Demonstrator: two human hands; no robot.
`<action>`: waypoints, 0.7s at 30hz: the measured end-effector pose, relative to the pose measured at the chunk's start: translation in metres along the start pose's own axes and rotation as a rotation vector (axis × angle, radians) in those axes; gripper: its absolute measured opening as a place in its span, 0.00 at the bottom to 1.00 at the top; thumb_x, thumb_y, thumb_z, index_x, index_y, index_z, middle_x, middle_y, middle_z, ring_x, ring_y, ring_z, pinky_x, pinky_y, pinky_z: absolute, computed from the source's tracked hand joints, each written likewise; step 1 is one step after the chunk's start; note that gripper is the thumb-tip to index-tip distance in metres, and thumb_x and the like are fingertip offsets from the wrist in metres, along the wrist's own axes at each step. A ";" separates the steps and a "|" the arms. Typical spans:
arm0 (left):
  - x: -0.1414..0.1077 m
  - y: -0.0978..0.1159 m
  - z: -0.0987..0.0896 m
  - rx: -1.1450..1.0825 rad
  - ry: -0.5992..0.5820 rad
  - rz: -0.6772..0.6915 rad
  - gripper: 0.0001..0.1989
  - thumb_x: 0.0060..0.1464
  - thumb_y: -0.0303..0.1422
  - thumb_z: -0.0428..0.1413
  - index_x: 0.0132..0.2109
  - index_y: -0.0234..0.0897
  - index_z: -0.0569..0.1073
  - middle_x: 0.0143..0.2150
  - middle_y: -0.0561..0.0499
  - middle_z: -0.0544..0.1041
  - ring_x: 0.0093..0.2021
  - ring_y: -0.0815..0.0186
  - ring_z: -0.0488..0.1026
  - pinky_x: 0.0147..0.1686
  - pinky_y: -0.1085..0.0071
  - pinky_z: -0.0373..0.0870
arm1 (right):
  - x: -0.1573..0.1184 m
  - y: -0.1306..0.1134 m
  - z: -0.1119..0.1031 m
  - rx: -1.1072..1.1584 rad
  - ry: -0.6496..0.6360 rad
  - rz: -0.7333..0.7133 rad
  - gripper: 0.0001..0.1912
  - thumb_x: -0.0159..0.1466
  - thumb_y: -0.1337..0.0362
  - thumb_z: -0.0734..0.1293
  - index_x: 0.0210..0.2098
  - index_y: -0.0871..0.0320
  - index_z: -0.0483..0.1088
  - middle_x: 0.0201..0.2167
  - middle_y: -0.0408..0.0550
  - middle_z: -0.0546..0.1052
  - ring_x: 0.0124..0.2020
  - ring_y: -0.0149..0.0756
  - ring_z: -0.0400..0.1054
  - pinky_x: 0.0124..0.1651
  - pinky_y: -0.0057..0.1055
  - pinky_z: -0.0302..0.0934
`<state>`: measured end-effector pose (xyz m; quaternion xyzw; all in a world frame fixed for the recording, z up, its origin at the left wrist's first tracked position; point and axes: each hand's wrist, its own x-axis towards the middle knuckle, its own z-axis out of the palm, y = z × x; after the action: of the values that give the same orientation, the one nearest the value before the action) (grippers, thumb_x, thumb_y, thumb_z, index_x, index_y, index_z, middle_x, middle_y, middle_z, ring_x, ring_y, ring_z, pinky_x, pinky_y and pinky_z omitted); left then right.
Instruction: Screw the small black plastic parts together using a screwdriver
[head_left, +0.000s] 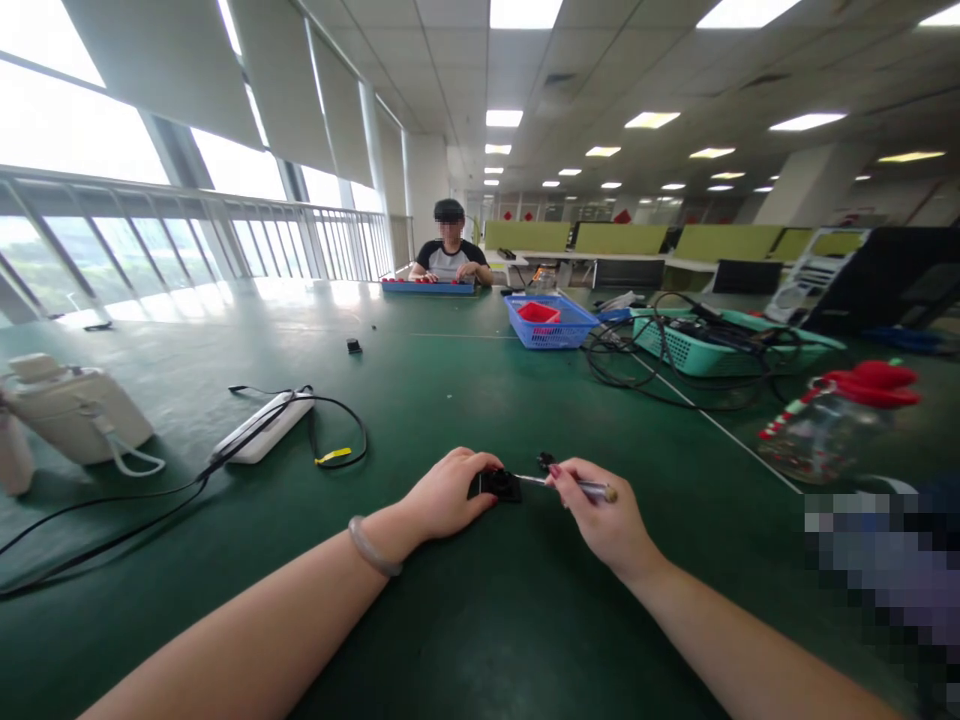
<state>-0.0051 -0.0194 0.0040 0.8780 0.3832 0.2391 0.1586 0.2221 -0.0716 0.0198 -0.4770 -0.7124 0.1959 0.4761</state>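
Note:
On the green table (450,620), my left hand (450,493) holds a small flat black part (510,488) between thumb and fingers at its left side. My right hand (600,510) is closed around a screwdriver-like tool (598,491) with a silvery handle. The tool's thin metal shaft points left, and its tip is at the black part; whether it touches cannot be made out. Another small black piece (545,461) lies just beyond my right fingertips.
A white power strip (266,428) with black cable lies left, near a beige bottle (82,410). Blue (555,330) and green (697,355) baskets with cables stand beyond; a red-lidded jar (817,430) is right. A person (450,255) sits opposite behind a blue tray (427,287).

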 end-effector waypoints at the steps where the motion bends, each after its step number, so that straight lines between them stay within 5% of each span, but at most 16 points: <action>1: 0.000 0.000 0.000 -0.002 -0.005 0.000 0.19 0.53 0.34 0.59 0.53 0.42 0.70 0.49 0.48 0.75 0.52 0.59 0.69 0.55 0.62 0.66 | 0.000 0.001 0.001 0.027 -0.032 0.037 0.18 0.65 0.52 0.63 0.25 0.56 0.71 0.19 0.42 0.69 0.21 0.33 0.63 0.25 0.29 0.55; 8: 0.004 0.003 -0.002 0.012 -0.041 0.036 0.18 0.54 0.35 0.58 0.52 0.42 0.69 0.49 0.49 0.76 0.53 0.58 0.68 0.54 0.61 0.66 | 0.001 0.002 0.004 0.009 -0.129 0.055 0.18 0.64 0.51 0.63 0.26 0.57 0.73 0.22 0.43 0.71 0.24 0.33 0.64 0.28 0.28 0.56; 14: 0.006 0.001 0.000 0.034 -0.055 0.032 0.18 0.55 0.36 0.58 0.52 0.42 0.69 0.48 0.49 0.76 0.51 0.57 0.69 0.53 0.60 0.66 | -0.001 -0.004 -0.002 -0.053 0.024 -0.033 0.23 0.67 0.49 0.58 0.24 0.56 0.72 0.21 0.44 0.71 0.26 0.36 0.66 0.31 0.31 0.59; 21: 0.005 0.001 -0.001 0.036 -0.062 0.027 0.18 0.55 0.36 0.58 0.53 0.42 0.69 0.49 0.49 0.75 0.51 0.58 0.69 0.53 0.60 0.66 | -0.002 -0.007 -0.002 -0.014 -0.024 -0.196 0.25 0.68 0.51 0.58 0.19 0.55 0.69 0.19 0.43 0.70 0.25 0.34 0.66 0.37 0.33 0.60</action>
<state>-0.0016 -0.0162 0.0069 0.8928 0.3704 0.2069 0.1513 0.2205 -0.0769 0.0246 -0.4060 -0.7626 0.1493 0.4810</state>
